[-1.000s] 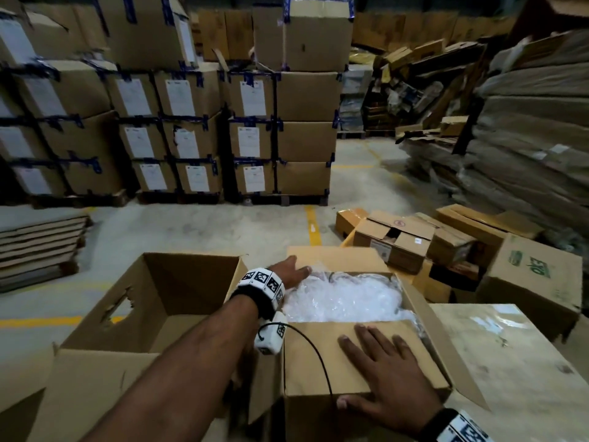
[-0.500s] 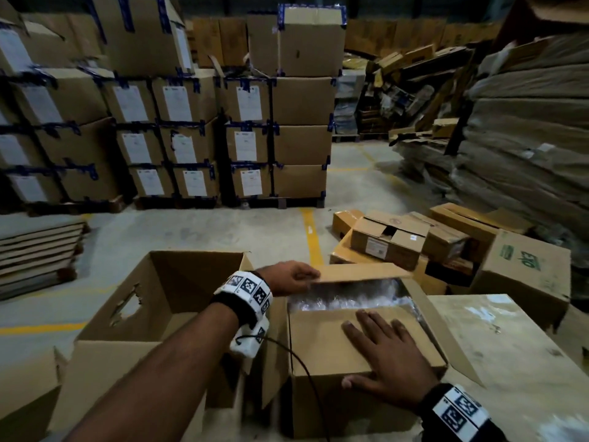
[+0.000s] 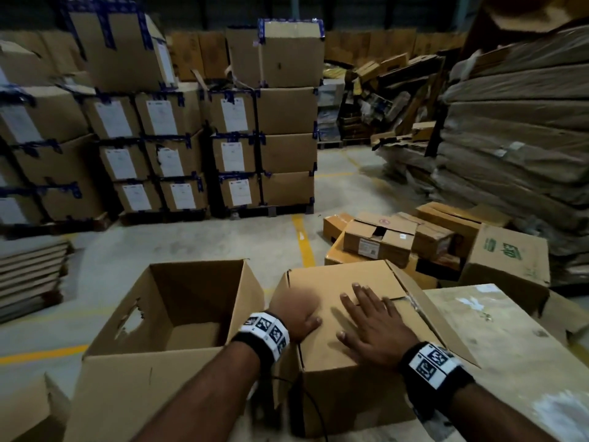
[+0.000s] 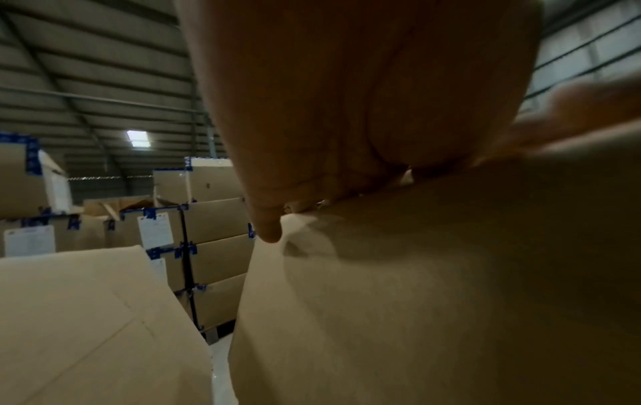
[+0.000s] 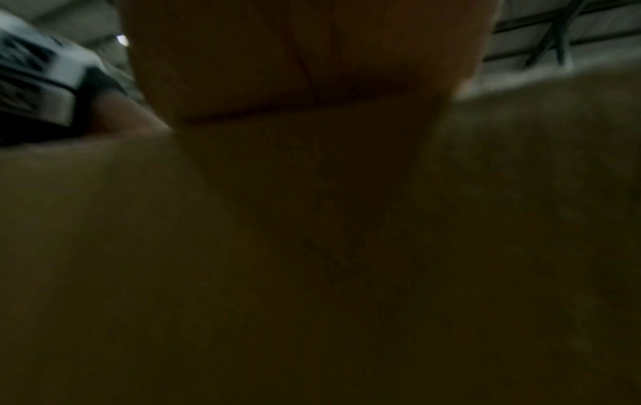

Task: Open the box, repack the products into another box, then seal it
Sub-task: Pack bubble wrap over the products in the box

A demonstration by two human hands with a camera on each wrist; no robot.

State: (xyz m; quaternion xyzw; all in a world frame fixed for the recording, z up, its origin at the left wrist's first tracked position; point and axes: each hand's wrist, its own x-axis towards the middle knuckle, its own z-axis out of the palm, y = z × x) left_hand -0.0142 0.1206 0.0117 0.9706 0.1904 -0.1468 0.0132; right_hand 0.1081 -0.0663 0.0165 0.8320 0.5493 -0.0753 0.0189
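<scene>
packed box (image 3: 344, 317) sitting just right of empty box (image 3: 178, 317) | both hands lying flat, fingers straight, gripping nothing | left hand (image 3: 294, 309) and right hand (image 3: 371, 327) pressing top flaps down, likely holding them shut for taping

Lighting is dim throughout. The head view bends straight lines near its edges. The left wrist view is motion-blurred, with a bright rectangular roof skylight (image 4: 138, 138). The right wrist view is dark and unfocused.
</scene>
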